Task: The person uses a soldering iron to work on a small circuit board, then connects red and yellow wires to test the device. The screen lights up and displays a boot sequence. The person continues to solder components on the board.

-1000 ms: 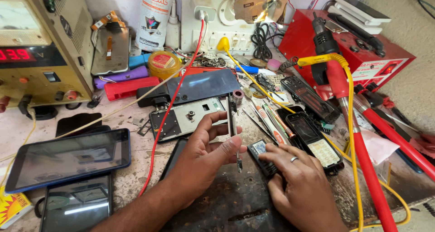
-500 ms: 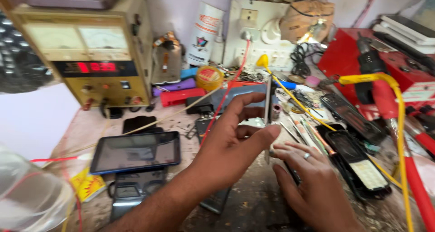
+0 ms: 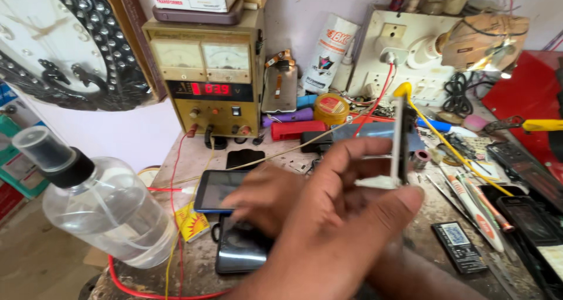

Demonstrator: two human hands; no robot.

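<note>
Hands fill the middle of our view, raised above the cluttered bench point(image 3: 193, 153). We see 2 of them. Our left hand point(image 3: 334, 229) is close to the lens, palm turned away from us, thumb stretched out to the right and fingers curled upward, clamped on a slim phone frame point(image 3: 400, 141). That frame stands on edge, nearly upright, pinched between the thumb tip below and the fingertips at its side, well above the bench top and in front of the white switch board point(image 3: 404, 65).

Our right hand point(image 3: 264, 197) crosses behind and below the left, reaching toward the left side of the bench. It is blurred; its fingers lie over the right end of a blue-edged phone point(image 3: 214, 190), and we cannot tell whether they grip it or only rest there. Just below that lies a dark phone point(image 3: 237, 250) flat on the bench.

At the far left a clear spray bottle point(image 3: 99, 203) with a black collar leans in. A yellow power supply point(image 3: 205, 77) with a red readout stands at the back. A loose battery point(image 3: 459, 247) lies at the right, beside tweezers and screwdrivers point(image 3: 469, 203).
</note>
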